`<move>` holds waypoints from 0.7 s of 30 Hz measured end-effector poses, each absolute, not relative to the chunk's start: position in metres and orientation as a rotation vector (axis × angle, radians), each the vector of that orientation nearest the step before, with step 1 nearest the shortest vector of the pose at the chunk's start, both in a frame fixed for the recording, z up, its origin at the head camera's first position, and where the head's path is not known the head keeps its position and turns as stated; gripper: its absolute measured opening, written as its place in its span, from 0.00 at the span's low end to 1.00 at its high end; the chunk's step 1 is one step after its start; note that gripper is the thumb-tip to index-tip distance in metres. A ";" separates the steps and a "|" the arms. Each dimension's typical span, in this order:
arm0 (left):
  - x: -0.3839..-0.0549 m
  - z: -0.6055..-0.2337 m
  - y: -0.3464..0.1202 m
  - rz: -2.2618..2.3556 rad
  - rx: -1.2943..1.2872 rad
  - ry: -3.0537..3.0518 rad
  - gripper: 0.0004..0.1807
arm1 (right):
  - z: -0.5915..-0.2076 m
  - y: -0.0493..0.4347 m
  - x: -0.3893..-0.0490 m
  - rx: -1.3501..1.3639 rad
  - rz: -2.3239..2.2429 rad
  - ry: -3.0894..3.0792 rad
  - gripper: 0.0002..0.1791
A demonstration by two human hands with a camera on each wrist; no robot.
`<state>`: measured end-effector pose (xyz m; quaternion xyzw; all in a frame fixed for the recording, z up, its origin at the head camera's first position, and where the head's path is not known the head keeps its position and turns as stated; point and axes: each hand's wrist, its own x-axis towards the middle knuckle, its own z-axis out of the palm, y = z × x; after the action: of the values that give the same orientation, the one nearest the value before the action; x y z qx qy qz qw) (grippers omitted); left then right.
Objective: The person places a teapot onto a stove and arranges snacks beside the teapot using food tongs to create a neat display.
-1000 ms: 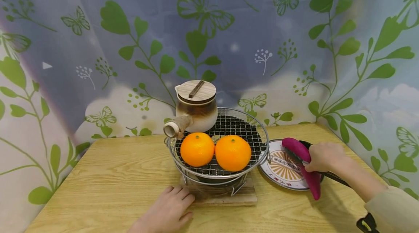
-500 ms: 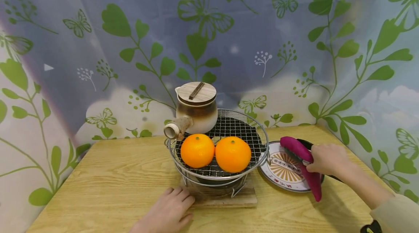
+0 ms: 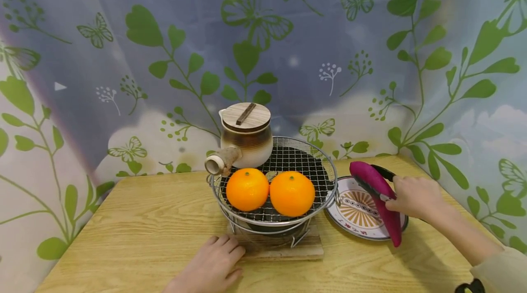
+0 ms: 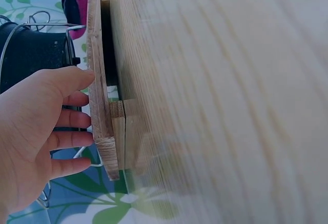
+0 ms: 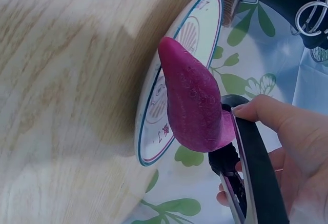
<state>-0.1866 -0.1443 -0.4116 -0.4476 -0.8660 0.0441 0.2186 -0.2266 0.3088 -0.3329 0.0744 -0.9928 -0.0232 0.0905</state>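
My right hand grips black-handled tongs, whose jaws are closed round a purple sweet potato. The sweet potato is tilted over the right side of a round patterned plate; in the right wrist view [its] tapered end overlaps the plate. My left hand lies at the left front of a small wooden board, its relaxed fingers touching the board's edge. On that board stands a round wire-mesh grill.
Two oranges sit side by side on the mesh. Behind them is a side-handled clay pot with a wooden lid. The grill's rim overhangs the plate's left edge. A leaf-printed cloth hangs behind the wooden table.
The sweet potato has shifted slightly left and up with the tongs. My right hand has moved a little to the right, and my left hand stays at the board.
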 end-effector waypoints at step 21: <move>-0.186 -0.412 -0.143 0.068 -1.218 -2.438 0.12 | -0.301 0.303 -0.225 0.198 -0.083 -2.883 0.23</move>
<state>-0.1857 -0.1429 -0.4122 -0.4371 -0.8751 0.0245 0.2061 -0.2252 0.3032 -0.3015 0.0680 -0.9894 -0.0284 0.1252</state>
